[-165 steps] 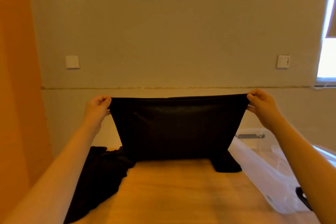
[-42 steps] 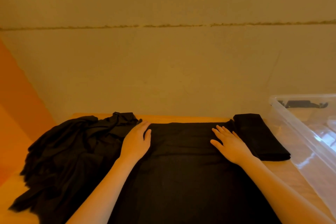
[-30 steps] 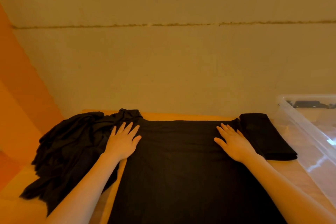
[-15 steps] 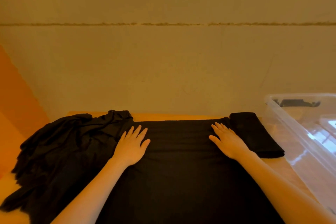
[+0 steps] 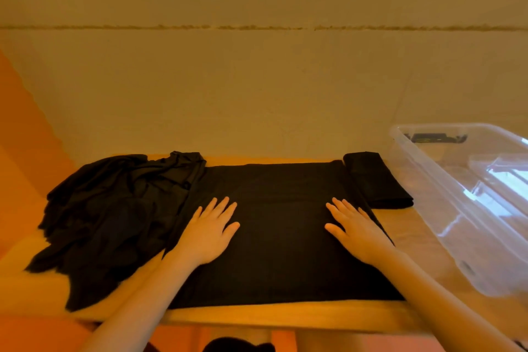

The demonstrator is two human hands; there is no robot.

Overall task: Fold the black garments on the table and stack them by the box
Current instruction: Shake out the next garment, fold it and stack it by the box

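Observation:
A black garment point(image 5: 283, 237) lies spread flat across the middle of the wooden table point(image 5: 257, 316). My left hand point(image 5: 210, 233) rests flat on its left part, fingers straight and spread. On the garment's right part my right hand point(image 5: 357, 233) lies flat the same way. A crumpled heap of black garments point(image 5: 114, 214) covers the table's left side. One folded black garment point(image 5: 377, 180) sits at the back right, beside the clear plastic box point(image 5: 468, 208).
The clear box takes up the table's right side, with a dark latch point(image 5: 437, 138) on its far rim. A plain wall point(image 5: 257, 80) rises right behind the table. The table's front edge runs just below the spread garment.
The garment, first held up in the air by both hands, now lies flat. Over the last second both hands have slid along it toward me.

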